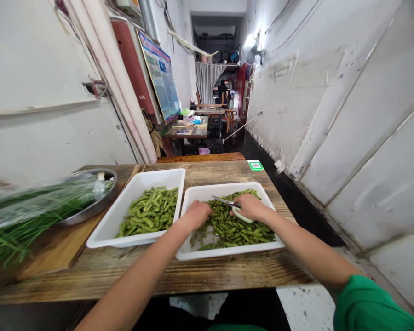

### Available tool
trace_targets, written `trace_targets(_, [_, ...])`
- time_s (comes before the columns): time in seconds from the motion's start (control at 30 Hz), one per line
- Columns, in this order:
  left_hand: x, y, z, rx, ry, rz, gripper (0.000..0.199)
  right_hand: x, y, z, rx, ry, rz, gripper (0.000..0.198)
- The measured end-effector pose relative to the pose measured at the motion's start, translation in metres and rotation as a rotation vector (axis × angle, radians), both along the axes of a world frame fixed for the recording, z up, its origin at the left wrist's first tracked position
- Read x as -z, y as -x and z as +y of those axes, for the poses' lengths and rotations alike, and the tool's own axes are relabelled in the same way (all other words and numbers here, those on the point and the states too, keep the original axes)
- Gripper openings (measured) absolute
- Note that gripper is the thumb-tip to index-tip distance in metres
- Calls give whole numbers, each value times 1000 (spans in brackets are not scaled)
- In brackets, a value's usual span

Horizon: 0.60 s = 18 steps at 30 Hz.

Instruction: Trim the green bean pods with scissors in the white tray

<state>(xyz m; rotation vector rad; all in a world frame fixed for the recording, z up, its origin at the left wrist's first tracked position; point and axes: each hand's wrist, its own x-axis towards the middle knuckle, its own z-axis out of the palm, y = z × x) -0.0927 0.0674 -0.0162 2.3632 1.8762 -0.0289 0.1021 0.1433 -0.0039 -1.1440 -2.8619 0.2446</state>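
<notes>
My right hand [250, 207] is closed on a pair of scissors [222, 200] with pale handles, the blades pointing left over the right-hand white tray [227, 252]. Green edamame pods [234, 230] cover much of that tray, with small scraps at its near left. My left hand [197, 215] reaches in at the tray's left side, fingers closed together among the pods, just left of the blades. Whatever those fingertips pinch is hidden. To the left, a second white tray [105, 227] holds a pile of edamame pods [152, 209], which neither hand touches.
Long green stalks [37, 216] in clear plastic lie over a metal bowl [112, 184] and a wooden board [55, 257] at left. Both trays stand on a wooden table [207, 276]. A green code sticker [255, 165] marks its far corner. Far back, a person [222, 92] is near more tables.
</notes>
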Motion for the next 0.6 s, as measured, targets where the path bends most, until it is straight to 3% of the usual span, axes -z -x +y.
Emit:
trace_targets(0.1, [21,3,10,-39,-2,-19,19,0,1,-1,-2,-1,-8,42])
trace_targets(0.2, [31,9,13,-107,-4,-57,28,0,1,-1,4,3,-9,43])
trace_targets(0.43, [26,11,12,-153,-67,-109,16,-3,0,-4,31,1,13,40])
trace_targets(0.5, [23,10,12,-194,-87,-252,15,-4,0,-5,31,-5,25,39])
trace_targets(0.6, [19,9,12,-301,-35,-705,25,-4,1,-6,30,-13,47,40])
